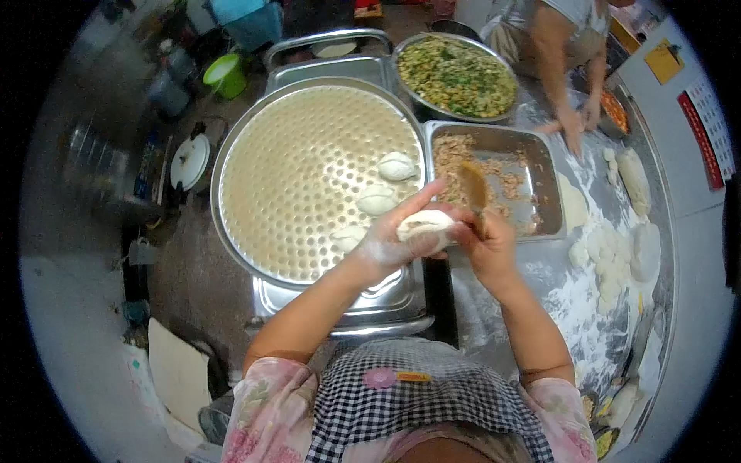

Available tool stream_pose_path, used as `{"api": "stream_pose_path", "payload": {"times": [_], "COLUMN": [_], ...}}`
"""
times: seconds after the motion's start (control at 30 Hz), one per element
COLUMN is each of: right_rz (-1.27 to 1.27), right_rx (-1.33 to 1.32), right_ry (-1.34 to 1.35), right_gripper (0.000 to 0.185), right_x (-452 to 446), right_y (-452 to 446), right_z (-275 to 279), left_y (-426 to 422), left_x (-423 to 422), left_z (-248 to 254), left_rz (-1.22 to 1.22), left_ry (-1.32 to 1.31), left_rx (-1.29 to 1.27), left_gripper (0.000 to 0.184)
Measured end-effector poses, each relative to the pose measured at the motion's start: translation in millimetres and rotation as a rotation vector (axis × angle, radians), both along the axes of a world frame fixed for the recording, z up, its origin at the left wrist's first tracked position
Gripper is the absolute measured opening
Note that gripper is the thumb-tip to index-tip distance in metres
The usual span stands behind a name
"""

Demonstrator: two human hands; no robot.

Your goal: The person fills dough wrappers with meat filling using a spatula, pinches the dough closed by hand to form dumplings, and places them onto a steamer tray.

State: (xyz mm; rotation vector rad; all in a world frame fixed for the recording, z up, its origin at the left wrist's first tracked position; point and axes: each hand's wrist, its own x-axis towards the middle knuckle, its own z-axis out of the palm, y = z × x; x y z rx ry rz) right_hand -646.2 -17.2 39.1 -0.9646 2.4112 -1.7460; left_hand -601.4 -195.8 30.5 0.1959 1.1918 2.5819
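My left hand [384, 245] cradles a white dough dumpling [423, 224] on its palm and fingers, above the gap between a large round perforated tray [285, 170] and a steel pan [546, 166]. At the dumpling's right end, my right hand [492, 248] has its fingertips on the dough. The same hand grips a wooden spoon [473, 185], its broad end pointing up over the pan. Inside that pan lies a pale brown minced filling [455, 150]. Several shaped dumplings [397, 166] sit along the tray's right side.
Behind the pan stands a big bowl of chopped green and yellow filling [455, 75]. Another person's hands [573, 127] are at the floured table [532, 282]. Flat dough rounds [598, 251] and a dough roll [634, 181] lie to the right. A green bucket [225, 76] stands at back left.
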Motion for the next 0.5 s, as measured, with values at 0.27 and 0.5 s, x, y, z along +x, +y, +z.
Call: {"api": "stream_pose_path", "payload": {"times": [0.27,0.5], "right_rz": [0.032,0.003], "right_rx": [0.03,0.111], "right_ry": [-0.577,-0.672], "right_gripper": [0.029,0.028], "right_x": [52,59], "right_y": [-20,-62], "right_z": [-35,-36], "left_y": [-1,-25], "left_x": [67,74], "left_z": [-55,-74], "left_rz": [0.109,0.255], "left_ry": [-0.14,-0.105], "left_rx": [-0.059,-0.339], "left_gripper": [0.072,0.057]}}
